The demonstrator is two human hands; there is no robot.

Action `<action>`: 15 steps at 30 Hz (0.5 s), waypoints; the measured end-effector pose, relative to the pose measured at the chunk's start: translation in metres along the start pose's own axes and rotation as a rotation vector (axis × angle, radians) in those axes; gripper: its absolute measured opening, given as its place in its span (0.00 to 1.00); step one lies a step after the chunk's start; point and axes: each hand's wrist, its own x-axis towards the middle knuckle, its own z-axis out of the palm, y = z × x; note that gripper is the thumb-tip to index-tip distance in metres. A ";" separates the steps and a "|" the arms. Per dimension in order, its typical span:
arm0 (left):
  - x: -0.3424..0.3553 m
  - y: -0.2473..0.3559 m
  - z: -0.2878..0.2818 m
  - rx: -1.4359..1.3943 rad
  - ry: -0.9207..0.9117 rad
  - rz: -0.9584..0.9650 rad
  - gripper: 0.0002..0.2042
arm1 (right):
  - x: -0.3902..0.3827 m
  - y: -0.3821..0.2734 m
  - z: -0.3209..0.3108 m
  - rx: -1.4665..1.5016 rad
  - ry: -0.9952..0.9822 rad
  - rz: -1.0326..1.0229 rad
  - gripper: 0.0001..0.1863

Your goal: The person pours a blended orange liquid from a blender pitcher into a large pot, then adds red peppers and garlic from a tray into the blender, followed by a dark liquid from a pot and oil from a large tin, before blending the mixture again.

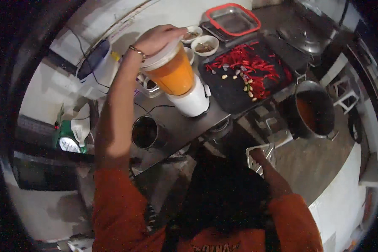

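Note:
My left hand (pixel 158 40) rests over the pale lid (pixel 166 56) of a blender, its fingers bent across the lid's top and holding it down. The blender's clear jar (pixel 176 77) is filled with an orange liquid and sits on a white base (pixel 191 101) on the metal counter. Low at the right, beside a pale metal rack or stool (pixel 253 161), hangs my right hand (pixel 258 156). Its fingers are too dark to make out, and I cannot tell whether it touches the rack.
A dark board (pixel 227 94) bears red chillies (pixel 250 63) and garlic cloves. Behind stand small white bowls (pixel 206 45) and a red-rimmed glass container (pixel 233 19). A large pot (pixel 313 109) of reddish liquid stands right. Left are a metal pot (pixel 145 131) and a green scale (pixel 69 140).

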 end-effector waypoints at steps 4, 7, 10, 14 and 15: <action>0.002 0.014 0.004 -0.086 -0.026 0.031 0.27 | -0.005 0.017 0.006 -0.012 0.323 -0.290 0.17; -0.017 0.002 0.000 -0.053 -0.090 -0.042 0.23 | -0.024 -0.048 -0.016 -0.010 0.210 -0.224 0.14; 0.002 0.022 0.005 -0.122 -0.066 -0.033 0.25 | -0.018 -0.007 -0.007 -0.082 0.132 -0.062 0.10; 0.000 0.013 0.000 -0.140 -0.043 0.064 0.25 | 0.005 0.025 0.017 -0.465 0.439 -0.507 0.08; -0.002 0.011 -0.002 -0.132 -0.043 0.042 0.24 | 0.004 0.022 0.018 -0.496 0.493 -0.550 0.08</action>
